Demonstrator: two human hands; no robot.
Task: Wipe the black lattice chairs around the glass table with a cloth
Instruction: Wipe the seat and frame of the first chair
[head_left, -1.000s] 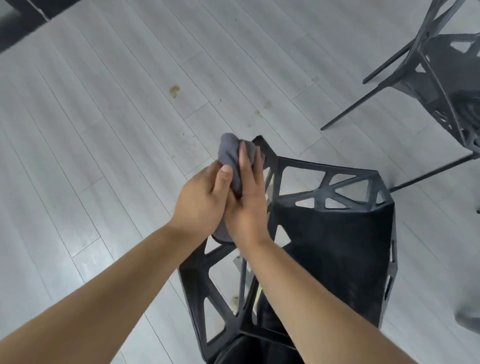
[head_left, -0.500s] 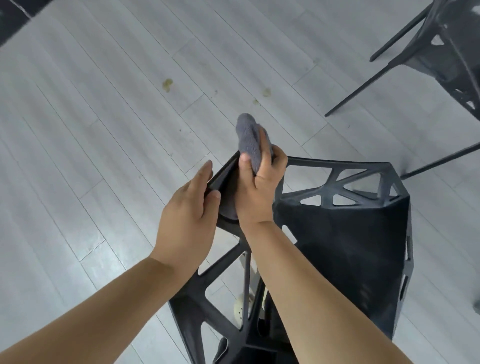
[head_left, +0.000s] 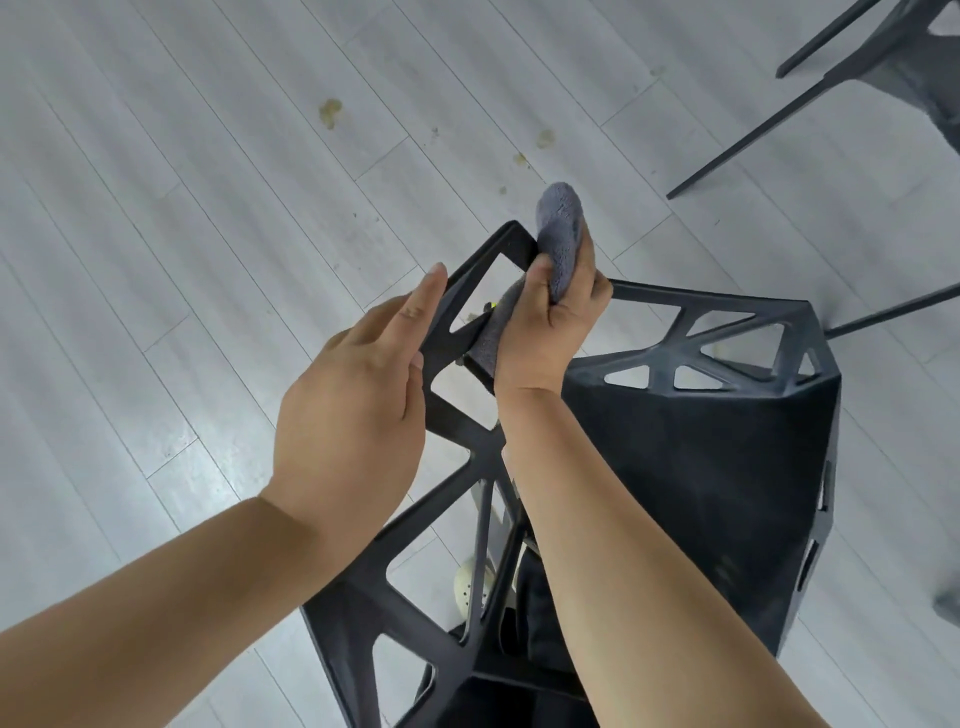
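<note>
Your right hand (head_left: 550, 322) is clenched round the grey cloth (head_left: 561, 218) and presses it onto the top corner of the back frame of the black lattice chair (head_left: 701, 467). One end of the cloth sticks up past your fingers and the other hangs below your palm against the bar. Your left hand (head_left: 358, 400) is released, its straight fingers laid along the outer edge of the same frame, just beside the right. The chair stands on the pale plank floor (head_left: 156, 234) directly below you. A pale shoe (head_left: 467, 587) shows through its lattice. Yellowish stains (head_left: 330, 111) mark the planks beyond the cloth. A second chair (head_left: 914, 73) stands well apart at the upper right.
</note>
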